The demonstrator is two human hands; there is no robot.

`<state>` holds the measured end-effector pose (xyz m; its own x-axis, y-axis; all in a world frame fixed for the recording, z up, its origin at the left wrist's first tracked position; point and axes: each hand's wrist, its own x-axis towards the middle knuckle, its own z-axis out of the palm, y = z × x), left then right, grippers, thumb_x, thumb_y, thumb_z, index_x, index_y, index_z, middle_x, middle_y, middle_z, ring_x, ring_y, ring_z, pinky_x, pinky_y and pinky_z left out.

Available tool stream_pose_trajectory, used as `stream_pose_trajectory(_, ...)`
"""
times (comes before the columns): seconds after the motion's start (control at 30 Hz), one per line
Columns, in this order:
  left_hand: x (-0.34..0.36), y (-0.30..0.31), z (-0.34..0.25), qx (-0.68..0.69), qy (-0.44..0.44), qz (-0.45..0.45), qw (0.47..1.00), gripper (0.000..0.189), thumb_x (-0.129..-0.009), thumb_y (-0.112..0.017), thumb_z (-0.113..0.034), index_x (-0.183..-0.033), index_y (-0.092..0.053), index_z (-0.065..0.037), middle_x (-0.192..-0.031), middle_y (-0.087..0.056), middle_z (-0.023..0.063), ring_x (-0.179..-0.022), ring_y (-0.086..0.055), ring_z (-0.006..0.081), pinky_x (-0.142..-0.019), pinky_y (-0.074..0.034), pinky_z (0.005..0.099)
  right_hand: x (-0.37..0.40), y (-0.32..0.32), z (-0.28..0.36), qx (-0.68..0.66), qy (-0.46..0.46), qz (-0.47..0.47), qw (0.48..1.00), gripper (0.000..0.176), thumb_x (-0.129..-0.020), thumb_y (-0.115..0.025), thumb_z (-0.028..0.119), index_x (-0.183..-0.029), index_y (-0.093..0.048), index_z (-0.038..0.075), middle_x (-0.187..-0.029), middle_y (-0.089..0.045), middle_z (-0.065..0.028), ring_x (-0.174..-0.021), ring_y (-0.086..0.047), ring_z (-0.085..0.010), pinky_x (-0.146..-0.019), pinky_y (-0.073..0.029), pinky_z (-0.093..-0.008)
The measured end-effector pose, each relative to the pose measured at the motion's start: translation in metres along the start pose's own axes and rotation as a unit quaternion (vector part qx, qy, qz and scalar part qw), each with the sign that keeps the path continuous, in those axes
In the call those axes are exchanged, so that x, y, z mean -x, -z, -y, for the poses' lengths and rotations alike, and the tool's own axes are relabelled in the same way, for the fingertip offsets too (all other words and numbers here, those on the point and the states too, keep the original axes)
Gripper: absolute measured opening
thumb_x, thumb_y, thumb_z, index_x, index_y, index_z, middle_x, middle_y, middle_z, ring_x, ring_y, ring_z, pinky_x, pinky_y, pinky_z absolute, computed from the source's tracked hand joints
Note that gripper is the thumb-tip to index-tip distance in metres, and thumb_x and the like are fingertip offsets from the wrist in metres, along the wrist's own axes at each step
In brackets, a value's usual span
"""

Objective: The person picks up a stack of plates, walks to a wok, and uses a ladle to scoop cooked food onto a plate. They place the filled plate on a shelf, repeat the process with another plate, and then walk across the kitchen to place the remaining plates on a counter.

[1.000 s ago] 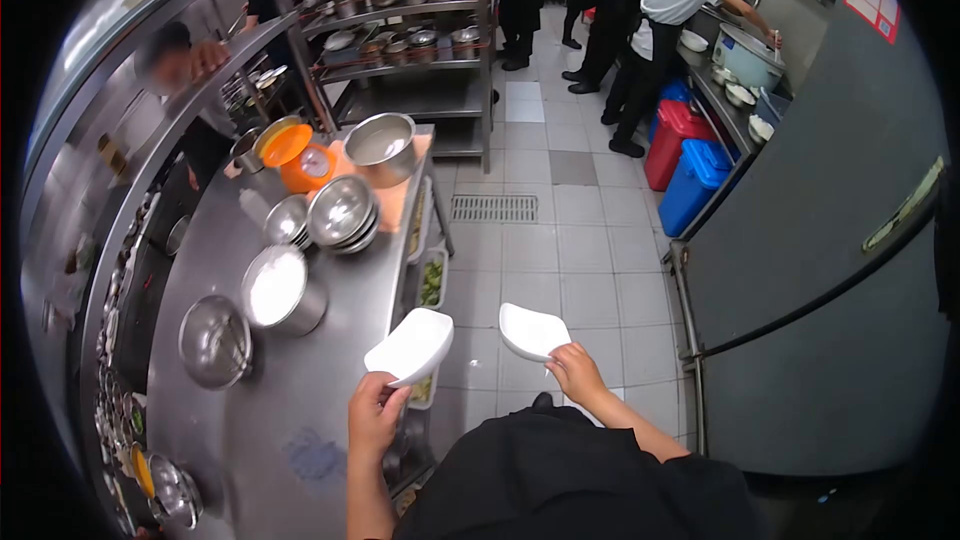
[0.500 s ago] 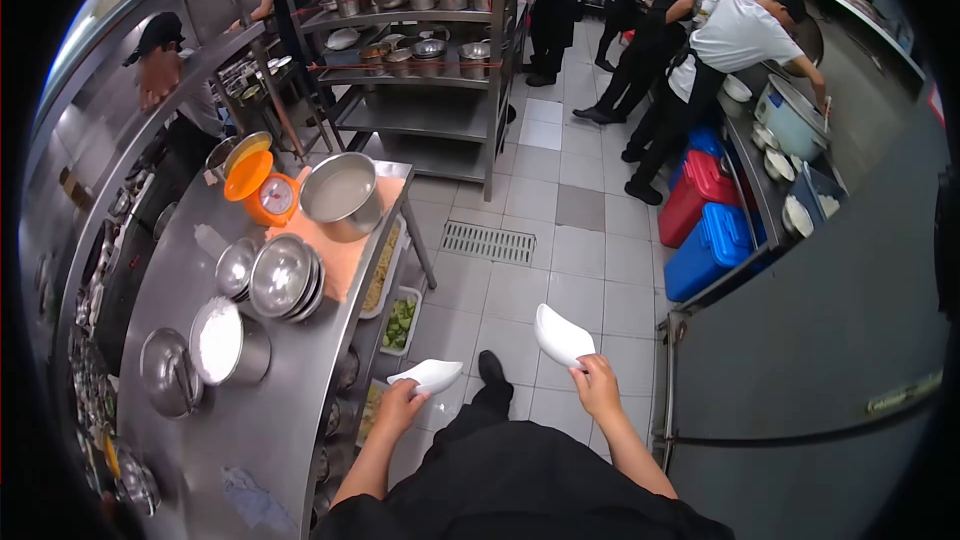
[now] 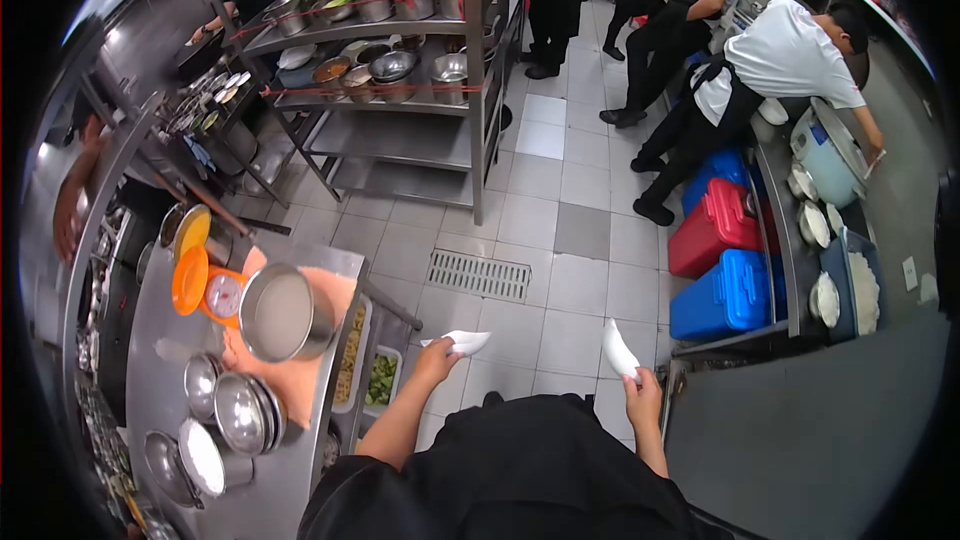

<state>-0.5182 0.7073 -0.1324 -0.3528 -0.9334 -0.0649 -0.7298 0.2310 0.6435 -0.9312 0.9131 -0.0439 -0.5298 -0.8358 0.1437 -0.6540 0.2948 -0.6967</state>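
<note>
A white curved dish with a pointed end is in my left hand, whose fingers are closed on its near end. My right hand grips a second white dish of similar make, tilted up on its edge. Both dishes are apart from each other, held over the tiled floor in front of my dark clothing. What they contain, if anything, does not show. Closest to my left hand is the steel table, with a tub of chopped greens on a shelf under it.
On the table stand a steel pot, an orange scale and stacked metal bowls. A shelf rack rises ahead. On the right are red and blue bins and a person leaning over a counter. Several others stand farther back.
My view has moved forward along the aisle, so the table and rack sit farther left. The right dish has turned more edge-on; both dishes stay in my hands.
</note>
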Motion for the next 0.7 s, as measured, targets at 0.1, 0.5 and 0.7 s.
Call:
stream_pose_trajectory(0.1,-0.069,-0.002,-0.004,-0.016,0.032,0.014,0.999,0.033,-0.083,-0.074,-0.028,-0.102,-0.064,-0.003,-0.104,-0.066,0.0202,-0.098,-0.063,0.0402,-0.083,-0.051,0.0474,-0.068,-0.010,-0.009,-0.002,-0.023,-0.001,1.000,0.025,-0.088,-0.068,0.017,-0.105,-0.061,-0.001,-0.090,-0.065,-0.0162,-0.074,-0.064,-0.0274,-0.066,-0.049,-0.0367)
stream_pose_trajectory(0.5,-0.199,-0.081,0.007,-0.090,0.269,-0.050,0.958,0.042,-0.081,-0.075,-0.035,-0.109,-0.066,-0.005,-0.105,-0.068,0.0200,-0.100,-0.065,0.0389,-0.086,-0.050,0.0469,-0.513,-0.052,-0.009,-0.071,0.186,0.087,0.976,0.022,-0.086,-0.068,0.012,-0.102,-0.062,-0.003,-0.096,-0.064,-0.0195,-0.088,-0.062,-0.0380,-0.076,-0.051,-0.0438)
stream_pose_trajectory(0.7,-0.249,-0.106,-0.033,-0.018,0.437,0.018,0.899,0.044,-0.078,-0.077,-0.036,-0.106,-0.067,-0.004,-0.103,-0.069,0.0206,-0.102,-0.065,0.0385,-0.089,-0.050,0.0463,-0.728,-0.073,0.088,-0.083,0.335,0.100,0.933,0.017,-0.086,-0.068,0.010,-0.097,-0.062,-0.001,-0.095,-0.064,-0.0178,-0.091,-0.059,-0.0374,-0.079,-0.049,-0.0428)
